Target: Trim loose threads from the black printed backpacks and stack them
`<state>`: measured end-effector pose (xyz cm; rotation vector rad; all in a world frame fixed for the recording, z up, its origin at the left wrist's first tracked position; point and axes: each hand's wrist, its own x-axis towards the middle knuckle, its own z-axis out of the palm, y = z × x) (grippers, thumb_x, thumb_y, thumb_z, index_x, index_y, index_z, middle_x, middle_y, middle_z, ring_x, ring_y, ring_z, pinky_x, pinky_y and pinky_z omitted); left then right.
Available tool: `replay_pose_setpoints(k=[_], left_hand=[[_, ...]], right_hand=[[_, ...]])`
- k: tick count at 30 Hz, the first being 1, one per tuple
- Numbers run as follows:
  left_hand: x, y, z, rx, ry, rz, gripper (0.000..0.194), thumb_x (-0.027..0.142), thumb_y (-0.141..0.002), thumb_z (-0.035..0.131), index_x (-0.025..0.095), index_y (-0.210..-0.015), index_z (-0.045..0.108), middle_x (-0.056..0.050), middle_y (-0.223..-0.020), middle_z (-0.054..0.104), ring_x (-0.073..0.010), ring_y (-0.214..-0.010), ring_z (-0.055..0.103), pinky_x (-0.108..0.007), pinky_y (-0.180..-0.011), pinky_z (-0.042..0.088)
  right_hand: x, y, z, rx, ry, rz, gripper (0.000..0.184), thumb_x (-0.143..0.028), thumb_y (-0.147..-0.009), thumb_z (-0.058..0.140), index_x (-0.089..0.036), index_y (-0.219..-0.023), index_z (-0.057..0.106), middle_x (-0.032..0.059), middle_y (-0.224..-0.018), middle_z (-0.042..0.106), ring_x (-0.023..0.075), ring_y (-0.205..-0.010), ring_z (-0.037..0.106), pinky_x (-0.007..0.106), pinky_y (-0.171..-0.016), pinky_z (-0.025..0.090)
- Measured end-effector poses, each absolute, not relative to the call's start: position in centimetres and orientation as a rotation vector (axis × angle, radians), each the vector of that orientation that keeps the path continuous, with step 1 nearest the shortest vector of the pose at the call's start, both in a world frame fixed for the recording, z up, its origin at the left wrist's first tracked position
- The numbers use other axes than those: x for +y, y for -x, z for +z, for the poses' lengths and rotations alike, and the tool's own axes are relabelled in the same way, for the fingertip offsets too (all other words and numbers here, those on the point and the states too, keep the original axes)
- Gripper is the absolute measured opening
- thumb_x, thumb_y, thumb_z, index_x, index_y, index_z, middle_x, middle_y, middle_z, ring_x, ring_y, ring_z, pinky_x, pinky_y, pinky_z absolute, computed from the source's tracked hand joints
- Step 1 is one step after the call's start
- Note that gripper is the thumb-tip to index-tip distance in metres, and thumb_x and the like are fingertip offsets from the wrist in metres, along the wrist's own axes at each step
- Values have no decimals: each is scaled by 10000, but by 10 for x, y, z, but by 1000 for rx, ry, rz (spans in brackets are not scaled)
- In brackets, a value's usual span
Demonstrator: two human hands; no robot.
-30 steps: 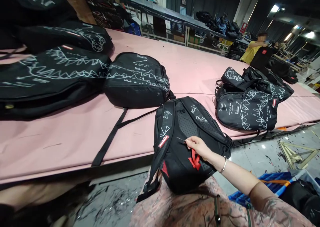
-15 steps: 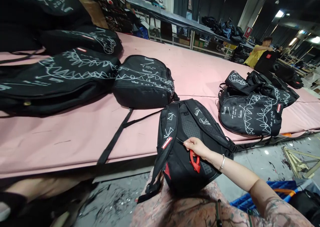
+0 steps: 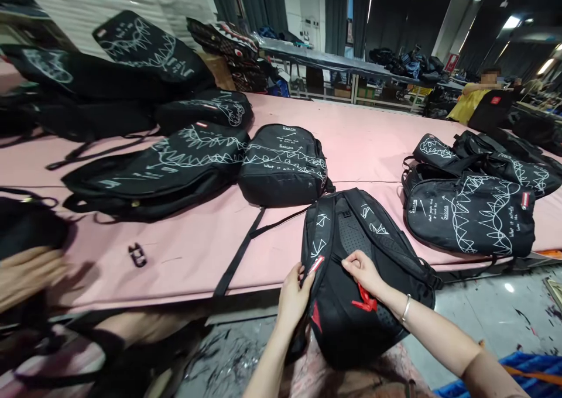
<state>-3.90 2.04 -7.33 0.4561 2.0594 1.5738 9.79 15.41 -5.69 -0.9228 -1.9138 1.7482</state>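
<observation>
One black backpack (image 3: 351, 328) beneath left hand (image 3: 293, 297), closed on its strap (image 3: 324, 234), and right hand (image 3: 366, 274), shut on a slim tool (image 3: 338, 260).

the single view comes from the wearer's head, facing forward and steeply down over the lap. the backpack (image 3: 360, 328), left hand (image 3: 293, 301) and right hand (image 3: 366, 275) sit close below the lens, right of centre at the bottom. the wide frame takes in the pink tabletop (image 3: 369, 114) beyond, the floor (image 3: 474, 310) at lower right and ceiling light (image 3: 511, 22) at upper right.
</observation>
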Motion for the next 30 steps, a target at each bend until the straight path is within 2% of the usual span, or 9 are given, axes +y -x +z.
replay_pose_setpoints(k=[5,9,16,21,30], left_hand=[[27,36,-62,1763,-418,1600,474,380,-563,744,145,-959,630,-109,-959,676,-299,-965,599,-380,-841,450],[25,27,-54,1483,-371,1608,494,389,-593,735,150,-1009,621,-97,-922,698,-259,-827,653,-354,-749,499],[21,19,-56,1120,-91,1712,515,205,-547,784,194,-1026,596,-50,-939,703,-186,-734,669,-299,-743,505],[22,19,-55,1104,-74,1720,513,174,-549,783,178,-1026,598,-42,-850,710,-169,-686,661,-272,-698,503],[23,17,-56,1141,-54,1734,527,198,-516,799,178,-1010,615,-39,-822,706,-171,-649,653,-289,-686,500]], right_hand=[[154,-99,-58,-1910,802,1795,339,-504,-734,568,-183,-680,473,-102,-467,316,55,-425,244,177,-416,166],[153,-103,-56,-1872,778,1839,343,-523,-743,551,-192,-706,471,-103,-473,295,58,-419,219,188,-422,168],[152,-111,-54,-1977,757,1694,286,-461,-760,562,-181,-710,534,-63,-525,415,79,-477,332,206,-487,254],[149,-106,-53,-2063,807,1602,260,-436,-777,546,-182,-722,545,-61,-528,410,85,-483,334,208,-482,251],[140,-102,-50,-2090,840,1522,263,-443,-793,522,-189,-732,546,-71,-506,346,87,-464,302,207,-464,244]])
